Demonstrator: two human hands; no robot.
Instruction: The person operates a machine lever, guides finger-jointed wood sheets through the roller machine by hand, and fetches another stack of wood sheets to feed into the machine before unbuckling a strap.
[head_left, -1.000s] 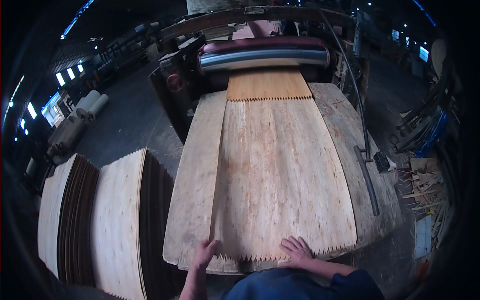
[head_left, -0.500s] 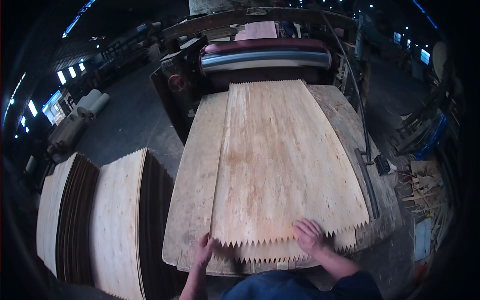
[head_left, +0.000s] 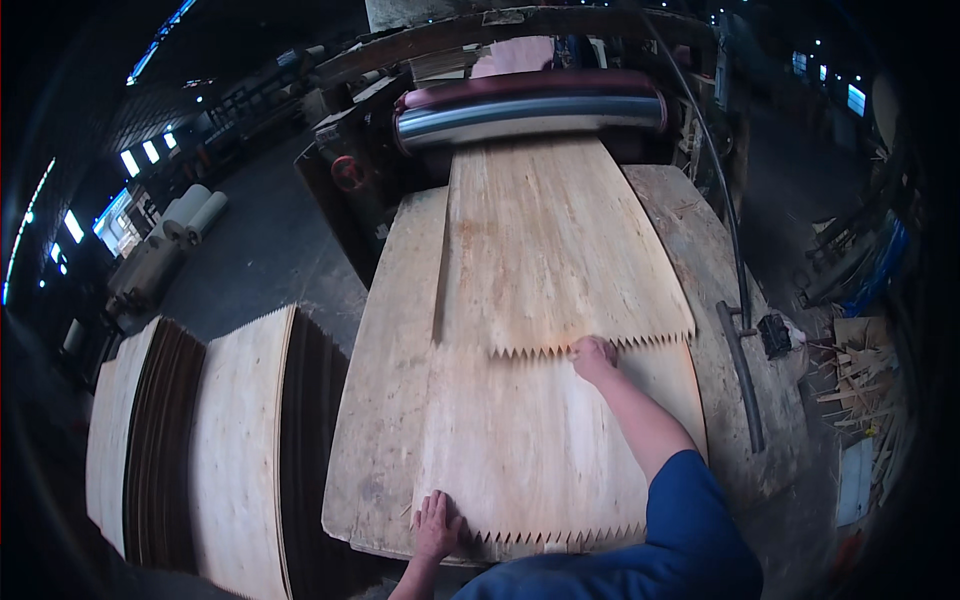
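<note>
A thin wood veneer sheet [head_left: 560,250] with a saw-toothed near edge lies on the worn table, its far end at the rollers of a machine. My right hand [head_left: 594,358], arm stretched forward, is closed on the middle of that toothed edge. Beneath it a second veneer sheet [head_left: 540,440] shows, toothed along its near edge too. On the near left corner of this lower sheet rests my left hand [head_left: 437,525], flat with its fingers apart. The right fingertips are partly hidden.
Ahead stands the shiny metal roller [head_left: 530,120] under a dark red one, with a red handwheel [head_left: 348,173] to its left. Stacks of veneer [head_left: 240,430] stand on the left. A metal bar [head_left: 742,380] lies along the table's right side, beyond it wood scraps [head_left: 870,385].
The upper veneer sheet has slid forward until its far end meets the rollers, my right hand moving with its near edge. More of the lower sheet shows. My left hand has shifted onto its corner.
</note>
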